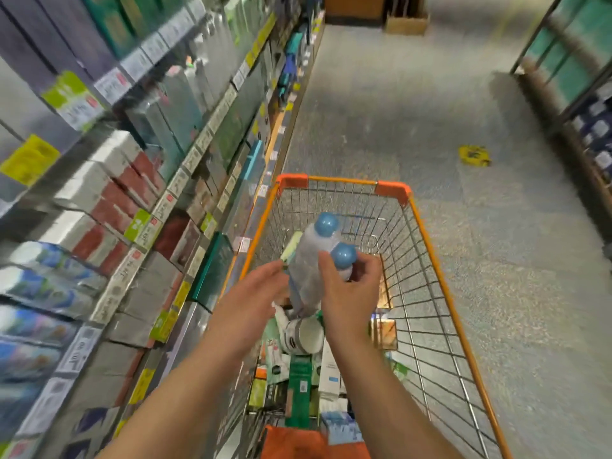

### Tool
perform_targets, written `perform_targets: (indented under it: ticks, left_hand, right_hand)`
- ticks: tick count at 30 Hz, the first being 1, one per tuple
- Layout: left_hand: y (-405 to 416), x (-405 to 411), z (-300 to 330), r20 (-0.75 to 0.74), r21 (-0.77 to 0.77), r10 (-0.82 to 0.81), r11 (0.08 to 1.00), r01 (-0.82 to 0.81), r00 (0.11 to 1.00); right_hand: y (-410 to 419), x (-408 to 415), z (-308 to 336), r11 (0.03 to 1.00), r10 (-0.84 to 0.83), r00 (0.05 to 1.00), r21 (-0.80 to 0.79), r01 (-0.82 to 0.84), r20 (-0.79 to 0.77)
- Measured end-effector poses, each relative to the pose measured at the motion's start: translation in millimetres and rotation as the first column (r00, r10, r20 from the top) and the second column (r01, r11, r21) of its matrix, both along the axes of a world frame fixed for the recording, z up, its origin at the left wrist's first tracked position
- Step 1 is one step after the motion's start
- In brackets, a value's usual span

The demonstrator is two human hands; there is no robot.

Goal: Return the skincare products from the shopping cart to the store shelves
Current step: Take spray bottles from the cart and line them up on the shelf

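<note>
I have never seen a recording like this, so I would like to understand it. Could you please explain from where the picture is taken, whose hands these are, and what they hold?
There is no machine here. A person wears one wide-angle camera on the head, looking forward and down, so you see that person's own two arms.

The person stands behind an orange wire shopping cart in a store aisle. Shelves full of boxed products run along the left.

The right hand grips a wrapped pack of two clear bottles with blue caps, lifted above the cart. The left hand reaches toward the pack with relaxed fingers; whether it touches is hard to tell, because the picture is blurred.

Below, in the cart, lie more skincare products: a white jar, a green box and other small boxes.
</note>
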State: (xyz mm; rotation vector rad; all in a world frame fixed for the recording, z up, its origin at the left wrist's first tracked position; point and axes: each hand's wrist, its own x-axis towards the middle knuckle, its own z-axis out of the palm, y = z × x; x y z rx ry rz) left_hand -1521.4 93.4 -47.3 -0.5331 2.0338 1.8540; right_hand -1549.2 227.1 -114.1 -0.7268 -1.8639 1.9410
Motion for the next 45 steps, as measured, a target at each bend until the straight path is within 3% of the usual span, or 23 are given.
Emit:
perform_targets:
  ticks: [5,9,13,18,23,33,38,43,45]
  left_hand:
    - [-31.3,22.7,42.6,-0.174,-0.048,-0.008,0.999,0.0,0.985]
    - [-52.7,44.0,74.6,-0.305,0.038,0.01,0.999,0.001,0.952]
    - [-75.9,75.0,101.6,-0.419,0.108,0.085,0.993,-0.043,0.904]
    - [-119.0,122.5,136.3,-0.532,0.205,0.09,0.979,0.024,0.842]
    - [-156.8,160.9,166.7,-0.575,0.232,0.159,0.972,-0.027,0.803]
    - [-217.7,225.5,213.4,-0.629,0.216,0.337,0.941,-0.259,0.701]
    - [-249.1,263.4,239.3,-0.688,0.2,0.408,0.901,-0.384,0.6]
    - [-285.6,301.1,264.6,-0.717,0.224,0.517,0.806,-0.548,0.468]
    - [-299.1,316.9,275.0,-0.733,0.238,0.542,0.771,-0.59,0.412]
  right_hand:
    - [-20.6,43.5,77.2,0.986,0.153,0.985,0.085,-0.146,-0.08]
    - [-39.9,76.4,131.3,0.965,0.251,0.952,0.128,-0.231,-0.175]
    - [-63.4,100.8,176.3,0.949,0.317,0.912,0.09,-0.304,-0.26]
    - [-104.1,129.4,232.0,0.884,0.451,0.829,0.037,-0.465,-0.33]
    - [-144.8,149.7,268.1,0.812,0.547,0.739,0.036,-0.582,-0.394]
    - [-215.1,185.8,321.3,0.608,0.735,0.554,0.016,-0.794,-0.391]
    - [-251.2,206.4,333.0,0.419,0.842,0.357,0.073,-0.905,-0.405]
    - [-291.1,233.7,319.8,0.282,0.897,0.237,0.072,-0.957,-0.372]
    - [-306.1,247.7,317.3,0.189,0.927,0.136,0.121,-0.974,-0.348]
